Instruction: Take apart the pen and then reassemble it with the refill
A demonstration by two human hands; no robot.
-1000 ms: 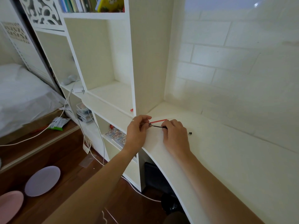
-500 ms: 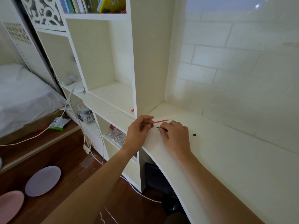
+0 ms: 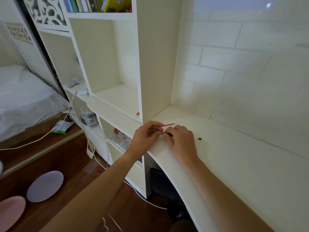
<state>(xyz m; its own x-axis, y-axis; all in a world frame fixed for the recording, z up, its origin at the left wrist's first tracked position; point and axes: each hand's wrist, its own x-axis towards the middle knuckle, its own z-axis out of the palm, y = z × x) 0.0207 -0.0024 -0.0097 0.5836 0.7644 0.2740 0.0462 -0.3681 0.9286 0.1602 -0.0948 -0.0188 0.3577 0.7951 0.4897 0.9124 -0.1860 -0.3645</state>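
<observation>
A white shelf unit (image 3: 107, 52) holds books (image 3: 98, 4) on top. A purple plate (image 3: 45, 186) and a pink plate (image 3: 10, 210) lie side by side on the wooden floor (image 3: 66, 166), with a bed (image 3: 21, 97) beyond them.

My hands work over a white desk (image 3: 234, 168) with a curved front edge, butted against the bookcase and the tiled wall. On it I see a thin red refill (image 3: 168, 125) lying near the back corner and a small black pen part (image 3: 199, 139) (too tiny to identify) apart, to the right.
</observation>
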